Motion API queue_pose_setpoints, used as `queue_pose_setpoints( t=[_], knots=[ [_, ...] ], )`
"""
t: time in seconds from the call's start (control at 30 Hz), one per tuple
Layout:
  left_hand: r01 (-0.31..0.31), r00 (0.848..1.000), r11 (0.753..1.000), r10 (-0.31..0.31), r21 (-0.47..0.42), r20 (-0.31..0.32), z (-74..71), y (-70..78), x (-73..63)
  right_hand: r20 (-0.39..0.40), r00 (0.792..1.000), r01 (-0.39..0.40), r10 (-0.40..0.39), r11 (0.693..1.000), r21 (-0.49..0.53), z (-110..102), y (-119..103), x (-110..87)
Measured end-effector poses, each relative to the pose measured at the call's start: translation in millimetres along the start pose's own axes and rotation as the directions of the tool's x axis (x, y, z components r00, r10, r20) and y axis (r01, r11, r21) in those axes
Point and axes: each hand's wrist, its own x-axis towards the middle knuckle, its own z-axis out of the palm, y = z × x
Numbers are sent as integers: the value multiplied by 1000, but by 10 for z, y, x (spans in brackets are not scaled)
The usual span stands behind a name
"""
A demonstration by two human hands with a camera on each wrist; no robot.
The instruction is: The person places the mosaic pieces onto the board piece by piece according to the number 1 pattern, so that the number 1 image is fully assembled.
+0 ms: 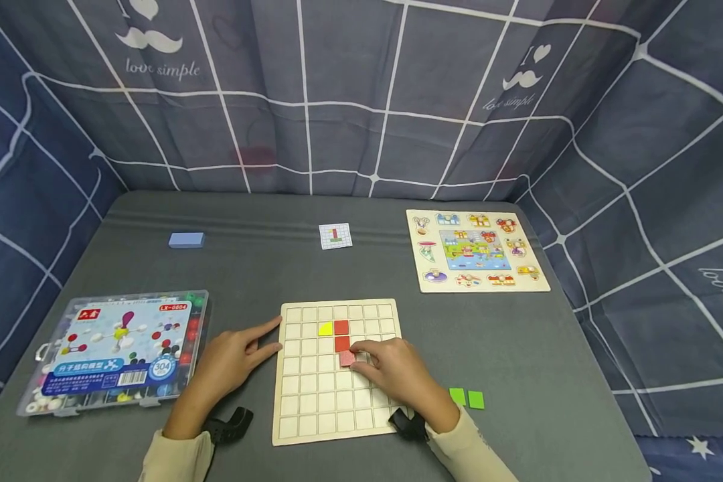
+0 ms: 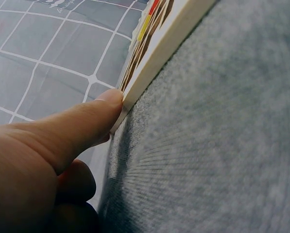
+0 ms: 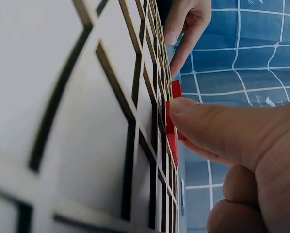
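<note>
A wooden grid board (image 1: 301,402) lies at the middle front of the table. My left hand (image 1: 231,358) is at its left edge, with index finger and thumb stretched out against the side; the left wrist view shows the thumb (image 2: 104,104) right at the edge. My right hand (image 1: 400,371) pinches a red square tile (image 1: 346,359) between thumb and index finger, low over the grid. Directly above that tile in the head view, two red tiles (image 1: 341,335) sit in one column, and a yellow tile (image 1: 326,329) is left of the upper one.
Two green tiles (image 1: 466,398) lie right of the board. A clear box of molecule model parts (image 1: 120,355) stands at the left. Farther back are a blue block (image 1: 187,240), a small pattern card (image 1: 335,236) and a picture puzzle board (image 1: 478,281).
</note>
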Motion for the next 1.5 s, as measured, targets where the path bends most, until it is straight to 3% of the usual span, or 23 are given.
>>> queue_pose_setpoints(
  t=[0.6, 1.5],
  knots=[
    [3, 1000, 1000, -3, 3, -4, 5, 16, 15, 46, 999, 3, -3, 1000, 5, 31, -30, 13],
    [8, 1000, 1000, -8, 3, 1, -3, 14, 7, -14, 1000, 2, -2, 999, 36, 62, -34, 12]
  ],
)
